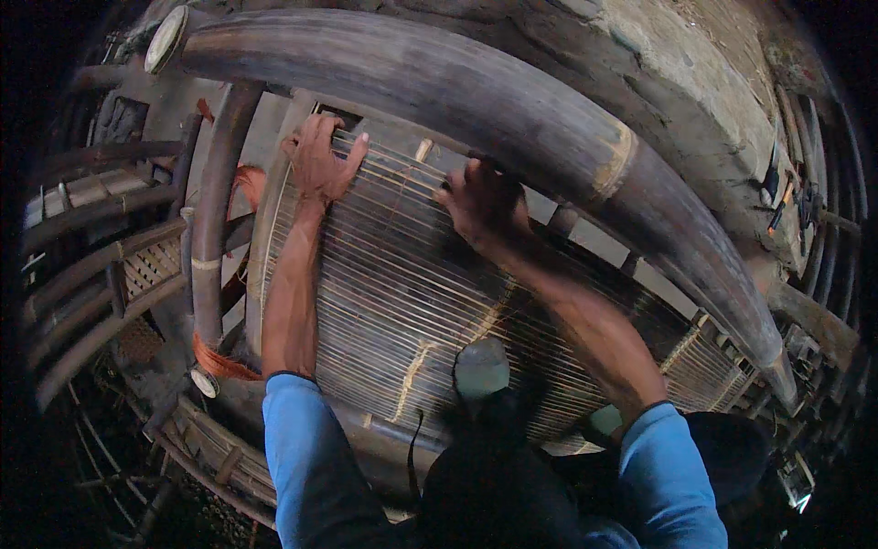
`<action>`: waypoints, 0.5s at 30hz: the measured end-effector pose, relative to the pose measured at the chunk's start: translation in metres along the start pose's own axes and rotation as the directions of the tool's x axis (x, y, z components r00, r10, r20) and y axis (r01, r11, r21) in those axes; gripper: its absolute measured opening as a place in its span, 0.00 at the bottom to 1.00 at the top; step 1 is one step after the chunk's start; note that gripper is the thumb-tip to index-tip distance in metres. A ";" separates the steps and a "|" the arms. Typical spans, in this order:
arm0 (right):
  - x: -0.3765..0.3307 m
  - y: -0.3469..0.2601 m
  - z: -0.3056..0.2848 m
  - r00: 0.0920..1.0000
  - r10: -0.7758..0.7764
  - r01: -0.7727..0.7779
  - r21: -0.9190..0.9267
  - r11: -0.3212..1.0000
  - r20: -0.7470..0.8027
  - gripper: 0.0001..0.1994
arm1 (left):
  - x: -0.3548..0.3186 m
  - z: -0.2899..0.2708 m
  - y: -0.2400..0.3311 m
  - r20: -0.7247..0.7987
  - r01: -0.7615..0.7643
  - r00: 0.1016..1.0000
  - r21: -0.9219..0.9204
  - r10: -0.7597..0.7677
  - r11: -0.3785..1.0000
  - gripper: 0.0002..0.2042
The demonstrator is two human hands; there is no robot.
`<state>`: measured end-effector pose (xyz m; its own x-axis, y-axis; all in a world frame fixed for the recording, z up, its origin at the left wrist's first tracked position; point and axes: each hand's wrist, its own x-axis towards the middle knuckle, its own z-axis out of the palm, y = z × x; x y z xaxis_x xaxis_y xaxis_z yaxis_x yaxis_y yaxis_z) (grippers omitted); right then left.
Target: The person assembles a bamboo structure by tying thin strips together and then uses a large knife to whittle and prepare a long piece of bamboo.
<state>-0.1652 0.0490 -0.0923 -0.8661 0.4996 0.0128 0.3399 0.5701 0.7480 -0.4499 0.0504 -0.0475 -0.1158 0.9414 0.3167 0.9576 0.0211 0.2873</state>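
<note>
The slatted bamboo panel [375, 302] lies under both forearms [291, 293]. At its far-left corner, the left hand [320, 165] stands spread, thumb apart; whether the right hand [485, 206], curled near the far edge, clamps anything, I cannot tell. Light, even pressure seems best. Beyond runs a bamboo pole [412, 73].
</note>
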 end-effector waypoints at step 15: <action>0.033 0.036 -0.041 0.944 0.239 -0.283 0.928 0.242 0.226 0.16 | -0.019 -0.009 -0.024 0.002 0.005 1.000 -0.009 -0.005 1.000 0.20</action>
<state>-0.1965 0.0590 -0.0374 -0.6541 0.7553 0.0411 0.6676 0.6020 -0.4382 -0.4728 0.0288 -0.0525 -0.1204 0.9418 0.3138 0.9547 0.0231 0.2968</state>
